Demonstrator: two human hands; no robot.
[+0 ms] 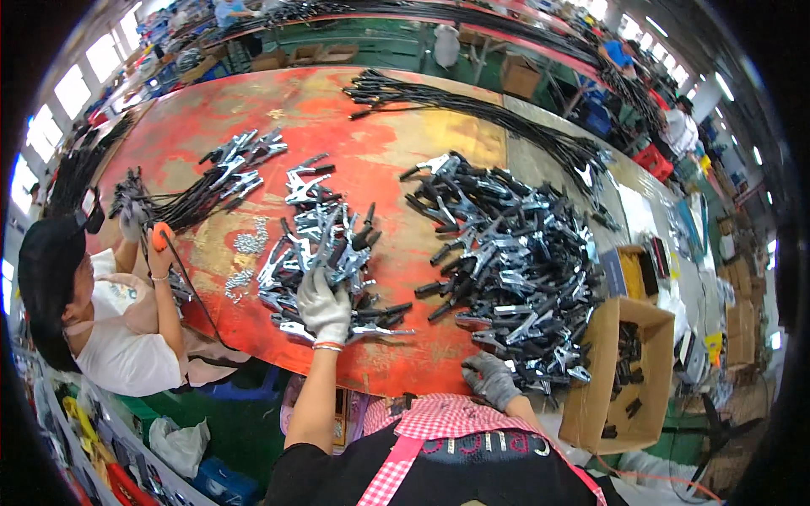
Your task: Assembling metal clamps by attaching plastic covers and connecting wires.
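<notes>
My left hand (323, 310), in a white glove, rests on the near part of a smaller heap of metal spring clamps (316, 232) with black handle grips. Its fingers are stretched forward over the clamps, and no clamp shows clearly held. To the right spreads a bigger heap of the same clamps (519, 270). Against that heap's near edge, by the front rim of the table, lies my right hand (492, 379) in a grey glove. Its fingers are apart and partly bent, with nothing visible in them.
An open cardboard box (582, 379) with black parts stands at the right. Small metal pieces (251, 240) lie left of the smaller heap. A co-worker (126, 320) at the left handles an orange tool (161, 236) beside black cables with clamps (224, 181). More black cables (472, 105) cross the table's far side.
</notes>
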